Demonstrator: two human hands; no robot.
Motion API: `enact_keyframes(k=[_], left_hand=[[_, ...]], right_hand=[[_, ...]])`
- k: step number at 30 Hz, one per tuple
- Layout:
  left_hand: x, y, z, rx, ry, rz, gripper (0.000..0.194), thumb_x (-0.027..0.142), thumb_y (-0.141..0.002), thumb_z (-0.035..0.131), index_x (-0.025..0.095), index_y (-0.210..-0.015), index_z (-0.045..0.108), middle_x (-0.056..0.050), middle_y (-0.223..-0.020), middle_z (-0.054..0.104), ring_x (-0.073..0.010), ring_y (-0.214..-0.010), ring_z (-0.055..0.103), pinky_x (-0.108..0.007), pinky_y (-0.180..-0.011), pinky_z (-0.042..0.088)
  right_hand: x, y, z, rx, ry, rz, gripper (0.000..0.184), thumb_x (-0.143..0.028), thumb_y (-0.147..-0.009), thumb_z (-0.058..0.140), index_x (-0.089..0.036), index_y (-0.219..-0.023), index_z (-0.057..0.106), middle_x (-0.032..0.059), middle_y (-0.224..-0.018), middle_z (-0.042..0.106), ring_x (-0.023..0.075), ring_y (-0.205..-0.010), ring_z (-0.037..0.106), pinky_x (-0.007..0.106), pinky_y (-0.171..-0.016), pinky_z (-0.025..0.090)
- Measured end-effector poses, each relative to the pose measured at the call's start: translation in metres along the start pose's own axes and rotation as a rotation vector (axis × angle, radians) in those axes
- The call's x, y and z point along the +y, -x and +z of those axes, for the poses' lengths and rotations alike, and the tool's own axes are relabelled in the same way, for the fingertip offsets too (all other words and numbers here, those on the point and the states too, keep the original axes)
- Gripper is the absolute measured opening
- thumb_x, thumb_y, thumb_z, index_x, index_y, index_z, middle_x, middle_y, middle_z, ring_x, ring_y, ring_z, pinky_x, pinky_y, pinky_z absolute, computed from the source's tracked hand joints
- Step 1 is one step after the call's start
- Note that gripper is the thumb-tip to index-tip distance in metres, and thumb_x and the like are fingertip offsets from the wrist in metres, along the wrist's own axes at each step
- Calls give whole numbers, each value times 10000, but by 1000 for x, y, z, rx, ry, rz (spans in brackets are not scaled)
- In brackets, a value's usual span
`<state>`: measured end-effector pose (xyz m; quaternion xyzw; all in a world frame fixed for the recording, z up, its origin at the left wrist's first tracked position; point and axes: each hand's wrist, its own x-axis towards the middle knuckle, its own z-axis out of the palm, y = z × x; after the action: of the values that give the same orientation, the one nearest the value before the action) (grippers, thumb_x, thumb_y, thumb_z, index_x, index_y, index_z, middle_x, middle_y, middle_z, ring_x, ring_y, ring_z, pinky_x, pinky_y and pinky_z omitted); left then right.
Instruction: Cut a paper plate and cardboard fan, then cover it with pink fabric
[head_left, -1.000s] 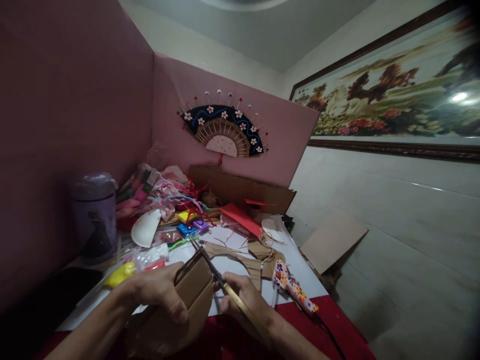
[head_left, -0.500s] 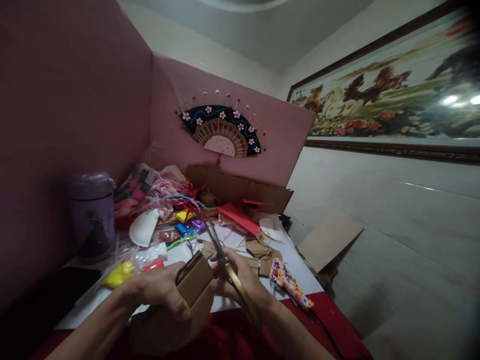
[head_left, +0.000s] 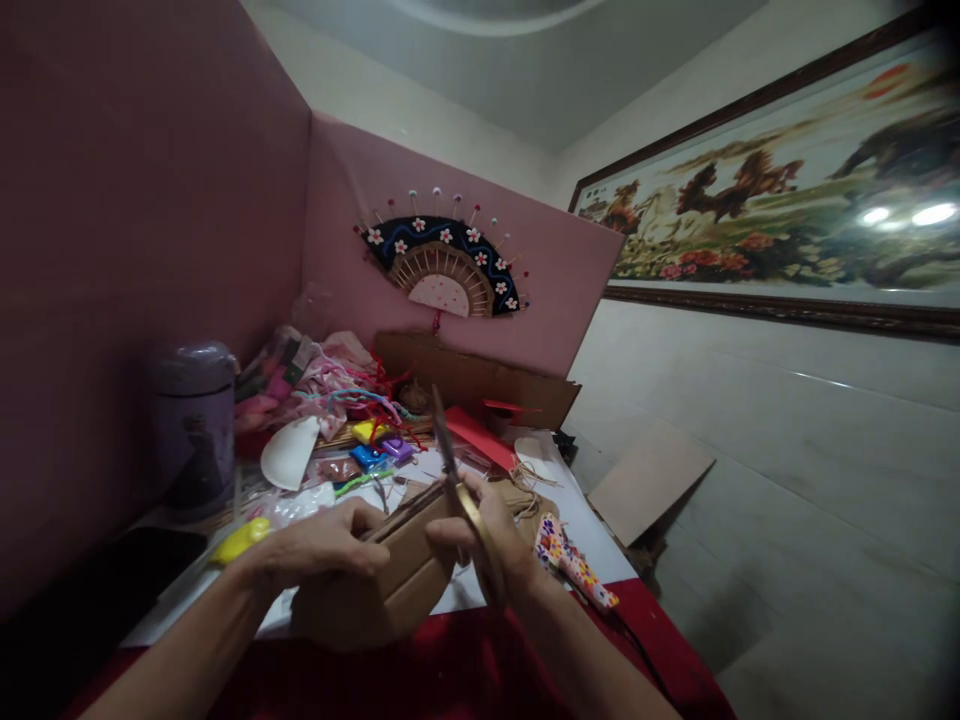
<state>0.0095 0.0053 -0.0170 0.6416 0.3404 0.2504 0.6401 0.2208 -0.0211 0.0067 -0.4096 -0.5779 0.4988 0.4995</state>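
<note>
My left hand (head_left: 337,540) grips a folded, curved piece of brown cardboard (head_left: 386,590) by its upper left edge, thumb on the near face. A pair of scissors (head_left: 474,520) with gold-coloured handles is in my right hand (head_left: 491,535), blades pointing up and away. Fingers of that hand also touch the right end of the cardboard. Whether the blades are parted is hard to see. Beyond the hands lie more cut cardboard pieces (head_left: 536,515), partly hidden, and a white half-round piece (head_left: 290,453).
A purple lidded cup (head_left: 196,430) stands at the left. Clay packets (head_left: 369,458), ribbons and pink cloth are heaped behind. A flower-patterned glue gun (head_left: 574,562) with a cord lies at right. A decorated fan (head_left: 446,260) hangs on the pink board (head_left: 547,270).
The cardboard has turned, its right end swinging outward under my right hand. The scissors now point more upright, close to the cardboard's edge. The view has shifted slightly.
</note>
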Motion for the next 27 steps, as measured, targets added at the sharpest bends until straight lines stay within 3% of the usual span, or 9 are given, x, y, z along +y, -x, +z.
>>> enact_keyframes(k=[4,5,8,10,12,15,20,25,27], left_hand=[[-5,2,-13,-82,368,261,701,781,-611,507,175,-898,711,-63,-781,692,-217,-731,619,-326,-661,497],[-6,0,-12,-100,425,328,711,785,-627,477,192,-952,697,-67,-806,692,-213,-724,616,-325,-629,503],[-5,-7,2,-102,471,480,631,660,-644,622,224,-1100,626,-101,-1036,664,-240,-851,605,-317,-599,510],[-4,-14,18,36,494,493,548,544,-681,680,221,-1117,603,-101,-1074,656,-228,-890,604,-306,-644,507],[-3,-21,33,236,537,491,474,430,-643,762,198,-1033,624,-69,-964,689,-180,-771,622,-252,-582,489],[-5,-27,46,419,634,415,383,306,-668,770,177,-999,626,-28,-830,712,-161,-723,652,-250,-633,507],[-11,-28,51,543,783,347,389,262,-693,744,181,-1054,624,-20,-859,740,-209,-820,687,-295,-706,540],[-13,-28,57,505,878,355,322,229,-725,712,176,-1036,646,-18,-916,743,-200,-870,679,-289,-768,530],[-13,-28,60,490,834,335,320,215,-701,734,152,-1006,661,-24,-872,746,-199,-863,678,-280,-783,520]], right_hand=[[-4,-2,-12,120,-196,-78,362,-233,-564,701,-160,-869,520,-25,-681,559,99,-508,499,187,-400,379],[-3,-3,-12,178,-237,-103,340,-252,-587,697,-164,-858,511,-19,-690,560,100,-502,500,187,-385,378],[4,-5,-4,430,-298,-209,301,-293,-641,689,-179,-845,500,-19,-710,550,97,-497,502,180,-358,378],[12,-5,9,578,-292,-302,286,-319,-671,684,-182,-854,512,0,-780,575,121,-588,563,202,-432,452],[23,-4,24,647,-304,-339,324,-334,-681,695,-188,-910,519,21,-851,597,153,-688,608,251,-550,515],[40,-4,44,671,-334,-317,366,-347,-700,689,-199,-978,503,36,-903,613,186,-781,636,290,-633,529],[54,-4,67,720,-358,-230,378,-325,-683,704,-219,-973,487,4,-822,595,138,-608,588,233,-464,451],[52,-3,72,688,-513,-145,334,-307,-697,670,-221,-933,450,28,-856,610,176,-678,632,295,-562,517],[55,-5,70,541,-435,-155,269,-358,-767,584,-223,-941,428,44,-924,610,186,-786,646,325,-669,537]])
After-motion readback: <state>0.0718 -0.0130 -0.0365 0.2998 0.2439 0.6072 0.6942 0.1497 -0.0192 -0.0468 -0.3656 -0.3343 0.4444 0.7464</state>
